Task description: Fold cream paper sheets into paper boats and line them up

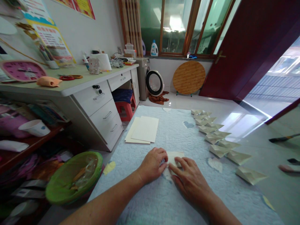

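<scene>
left hand [152, 165] gripping paper [175, 157] at left edge | right hand [191, 181] pressing it, fingers together | paper lying on mat [122, 190]

- We have open quilt [131, 153] ahead of our left hand [153, 165], up to the paper sheets [144, 129].
- Past our right hand [191, 182], bare quilt runs to a row of paper boats [215, 134].
- Leftward, a green bin [96, 159] and the desk [100, 115] stand beyond the quilt's edge.
</scene>
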`<control>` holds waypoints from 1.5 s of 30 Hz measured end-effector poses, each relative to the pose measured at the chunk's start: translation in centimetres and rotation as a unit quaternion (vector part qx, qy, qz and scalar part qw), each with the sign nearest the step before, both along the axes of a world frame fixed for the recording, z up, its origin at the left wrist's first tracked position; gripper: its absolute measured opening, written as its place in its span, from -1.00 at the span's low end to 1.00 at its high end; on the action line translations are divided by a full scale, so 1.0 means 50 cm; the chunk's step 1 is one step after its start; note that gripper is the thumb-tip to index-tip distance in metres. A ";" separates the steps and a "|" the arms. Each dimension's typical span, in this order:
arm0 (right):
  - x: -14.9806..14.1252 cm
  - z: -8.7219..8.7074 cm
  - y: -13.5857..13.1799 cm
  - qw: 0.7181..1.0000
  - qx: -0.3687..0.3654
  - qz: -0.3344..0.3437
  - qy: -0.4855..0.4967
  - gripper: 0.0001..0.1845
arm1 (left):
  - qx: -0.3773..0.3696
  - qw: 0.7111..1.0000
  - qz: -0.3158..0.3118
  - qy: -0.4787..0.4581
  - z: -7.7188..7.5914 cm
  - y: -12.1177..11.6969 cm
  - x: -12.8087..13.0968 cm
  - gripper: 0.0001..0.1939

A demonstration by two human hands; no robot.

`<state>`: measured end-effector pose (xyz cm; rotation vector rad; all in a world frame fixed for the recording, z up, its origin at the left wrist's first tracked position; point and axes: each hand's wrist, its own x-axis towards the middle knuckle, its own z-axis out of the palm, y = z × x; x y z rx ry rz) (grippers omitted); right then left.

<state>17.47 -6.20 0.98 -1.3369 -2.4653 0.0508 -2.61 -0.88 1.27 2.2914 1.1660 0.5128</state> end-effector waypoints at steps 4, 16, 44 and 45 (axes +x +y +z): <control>-0.001 -0.008 -0.012 1.000 0.014 0.007 -0.018 -0.53 | 0.026 0.999 0.015 0.026 -0.004 -0.007 0.009 -0.93; 0.023 -0.013 -0.015 0.999 0.006 -0.003 -0.045 -0.54 | 0.032 0.996 0.035 0.077 -0.015 -0.022 0.014 -0.87; 0.070 -0.009 0.061 0.993 -0.042 -0.095 0.054 -0.39 | 0.060 0.994 0.085 -0.034 -0.037 -0.010 -0.004 -0.48; 0.065 -0.018 0.067 0.993 -0.046 -0.095 0.051 -0.32 | 0.062 0.993 0.093 -0.027 -0.040 -0.010 -0.004 -0.42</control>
